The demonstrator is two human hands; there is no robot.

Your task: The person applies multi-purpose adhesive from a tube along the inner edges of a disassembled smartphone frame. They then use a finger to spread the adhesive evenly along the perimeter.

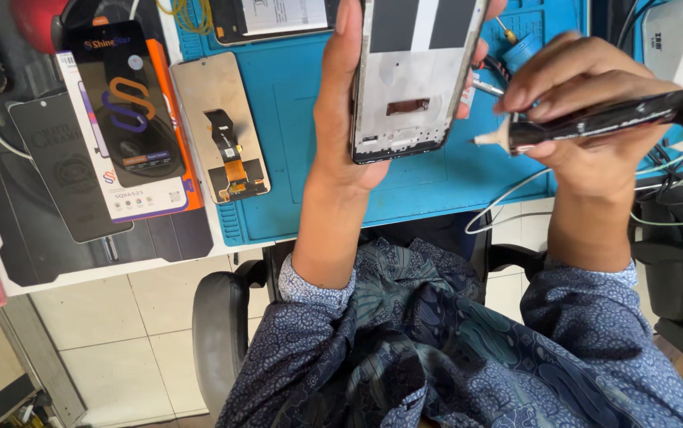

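Observation:
My left hand (340,135) is raised over the blue work mat (294,182) and grips a phone frame (413,75) upright, its open inner side with a silver mid-plate facing me. My right hand (587,103) holds a black glue tube (619,117) sideways. The tube's pale nozzle (488,139) points left, just short of the frame's lower right edge. Fingertips of my left hand wrap around the frame's right side.
A loose display panel (221,127) lies back-up with its orange flex cable on the mat's left. Beside it sit a screen package (131,119) and a dark glass sheet (64,166). Another phone (278,16), a blue-handled tool (520,49) and cables (674,170) lie around.

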